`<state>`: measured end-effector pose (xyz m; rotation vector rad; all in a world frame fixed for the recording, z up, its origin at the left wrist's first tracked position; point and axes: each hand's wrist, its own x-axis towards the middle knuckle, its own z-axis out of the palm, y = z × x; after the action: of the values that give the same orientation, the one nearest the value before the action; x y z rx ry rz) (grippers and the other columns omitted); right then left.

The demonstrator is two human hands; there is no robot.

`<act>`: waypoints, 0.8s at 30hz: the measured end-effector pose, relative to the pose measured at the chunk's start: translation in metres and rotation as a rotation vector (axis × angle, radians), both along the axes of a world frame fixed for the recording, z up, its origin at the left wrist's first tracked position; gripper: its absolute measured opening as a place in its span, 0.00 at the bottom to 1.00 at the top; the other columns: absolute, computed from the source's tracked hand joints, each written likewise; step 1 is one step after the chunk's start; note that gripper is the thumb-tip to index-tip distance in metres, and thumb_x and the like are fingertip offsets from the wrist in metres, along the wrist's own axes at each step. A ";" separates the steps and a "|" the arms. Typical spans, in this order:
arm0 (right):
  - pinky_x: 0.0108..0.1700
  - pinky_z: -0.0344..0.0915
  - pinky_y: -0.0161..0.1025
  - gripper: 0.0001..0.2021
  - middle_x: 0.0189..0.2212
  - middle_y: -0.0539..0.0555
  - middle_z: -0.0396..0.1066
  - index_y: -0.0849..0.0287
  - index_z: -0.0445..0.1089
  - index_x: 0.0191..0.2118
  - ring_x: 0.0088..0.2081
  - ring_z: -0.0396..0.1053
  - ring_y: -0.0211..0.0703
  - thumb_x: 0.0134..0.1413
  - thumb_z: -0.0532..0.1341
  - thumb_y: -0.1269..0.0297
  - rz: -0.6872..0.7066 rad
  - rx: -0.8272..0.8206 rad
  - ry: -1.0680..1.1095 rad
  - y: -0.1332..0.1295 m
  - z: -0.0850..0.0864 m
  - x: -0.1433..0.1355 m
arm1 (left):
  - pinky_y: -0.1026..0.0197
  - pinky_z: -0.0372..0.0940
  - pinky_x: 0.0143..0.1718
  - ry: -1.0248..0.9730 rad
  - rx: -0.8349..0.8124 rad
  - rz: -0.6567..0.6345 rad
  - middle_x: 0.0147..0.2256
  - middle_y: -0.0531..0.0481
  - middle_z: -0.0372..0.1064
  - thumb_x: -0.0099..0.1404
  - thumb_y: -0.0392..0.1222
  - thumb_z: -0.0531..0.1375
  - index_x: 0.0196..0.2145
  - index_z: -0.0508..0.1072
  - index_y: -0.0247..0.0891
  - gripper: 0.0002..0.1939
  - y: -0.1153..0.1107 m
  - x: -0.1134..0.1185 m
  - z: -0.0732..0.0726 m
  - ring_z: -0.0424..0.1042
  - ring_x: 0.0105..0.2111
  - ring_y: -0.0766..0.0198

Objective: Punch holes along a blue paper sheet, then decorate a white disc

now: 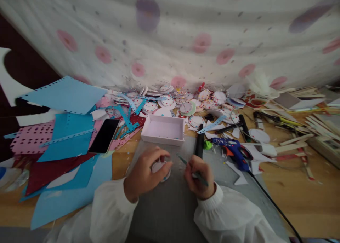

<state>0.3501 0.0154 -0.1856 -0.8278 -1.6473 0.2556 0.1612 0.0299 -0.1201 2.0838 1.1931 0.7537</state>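
My left hand point(150, 170) curls over a small round white disc point(164, 170) on the grey mat, thumb and fingers at its edges. The fingers partly hide this disc. A slim green pointed tool point(182, 159) is gripped in my right hand point(199, 175), its tip directed up and left toward the disc but apart from it. Blur keeps me from telling the tool's exact kind. Just beyond both hands stands an open white box point(163, 129), with nothing visible inside. The grey cutting mat point(164, 214) lies beneath both hands.
Blue paper sheets point(69, 94) and a phone point(104, 136) lie left. Dotted round discs point(167, 100) are heaped behind the box. A blue glue gun point(236, 152) sits right, its black cord point(273, 204) running forward. Wooden sticks point(296, 140) lie farther right; a patterned curtain point(170, 34) hangs behind.
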 end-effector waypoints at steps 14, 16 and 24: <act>0.23 0.51 0.31 0.11 0.24 0.43 0.51 0.52 0.51 0.34 0.22 0.50 0.34 0.58 0.52 0.77 0.048 -0.361 0.111 0.005 -0.014 -0.009 | 0.49 0.64 0.47 0.189 -0.028 -0.311 0.45 0.43 0.68 0.52 0.50 0.69 0.48 0.64 0.39 0.30 0.031 -0.033 -0.052 0.68 0.46 0.50; 0.23 0.52 0.31 0.10 0.24 0.44 0.51 0.52 0.51 0.34 0.23 0.51 0.35 0.59 0.51 0.76 0.063 -0.370 0.122 0.006 -0.012 -0.011 | 0.49 0.64 0.46 0.168 -0.018 -0.294 0.44 0.43 0.68 0.53 0.51 0.69 0.48 0.64 0.38 0.29 0.031 -0.035 -0.055 0.68 0.45 0.50; 0.24 0.55 0.31 0.09 0.25 0.45 0.54 0.52 0.51 0.34 0.24 0.53 0.35 0.60 0.51 0.75 0.134 -0.433 0.048 0.006 -0.014 -0.014 | 0.48 0.63 0.47 0.177 0.016 -0.283 0.43 0.41 0.69 0.51 0.52 0.71 0.48 0.65 0.37 0.31 0.029 -0.038 -0.059 0.67 0.46 0.48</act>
<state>0.3358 0.0214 -0.1994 -1.0232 -1.6272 0.7397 0.1233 0.0592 -0.1787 2.3070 0.9537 0.4577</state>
